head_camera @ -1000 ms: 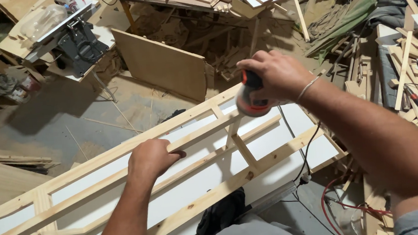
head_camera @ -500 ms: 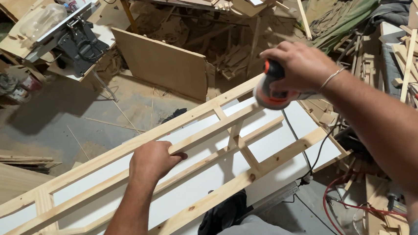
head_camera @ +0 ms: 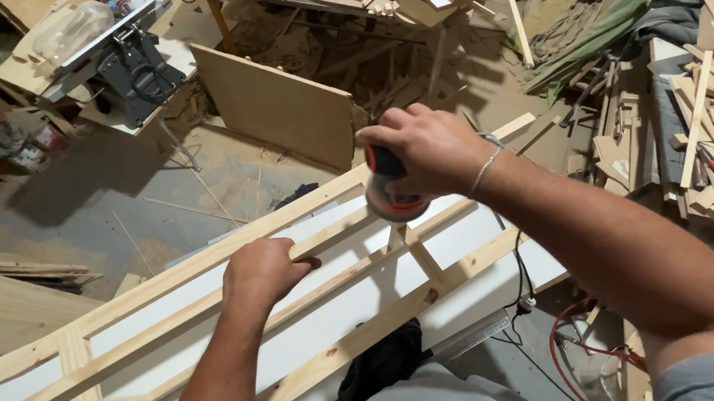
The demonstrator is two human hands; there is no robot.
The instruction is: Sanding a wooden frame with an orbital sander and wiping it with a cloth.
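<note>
- Right hand [head_camera: 429,149]: fingers wrapped around a grey-and-orange palm sander [head_camera: 390,191], whose base meets the upper rail of a pine frame [head_camera: 366,330] near the frame's far right end.
- Left hand [head_camera: 263,271]: fingers curled over the middle rail, well to the sander's left.
- Frame: long axis runs from lower left to upper right across a white panel [head_camera: 331,307]; the rail extends left from the sander, toward the left hand.
</note>
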